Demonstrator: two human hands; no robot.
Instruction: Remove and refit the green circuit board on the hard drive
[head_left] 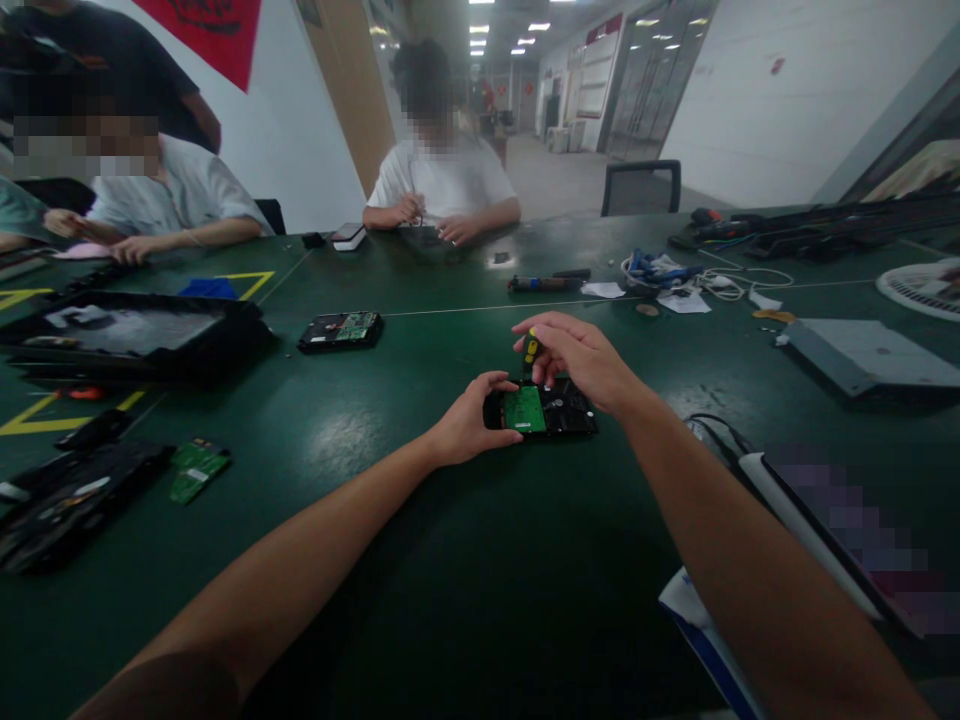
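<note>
A hard drive [571, 408] lies on the green table in front of me, its green circuit board [524, 409] facing up. My left hand [475, 415] grips the drive's left end between thumb and fingers. Over the board, my right hand [576, 352] is closed around a screwdriver with a black and yellow handle [531, 348], held upright. The screwdriver's tip is down at the drive's far edge, and I cannot make out exactly what it touches.
A second hard drive [341, 330] lies beyond my left hand. Black trays [135, 335], dark parts [75, 495] and a loose circuit board [199, 469] are at left. A metal case [870, 355], a tablet-like device [840, 530] and cables [660, 270] sit right. Two people work across the table.
</note>
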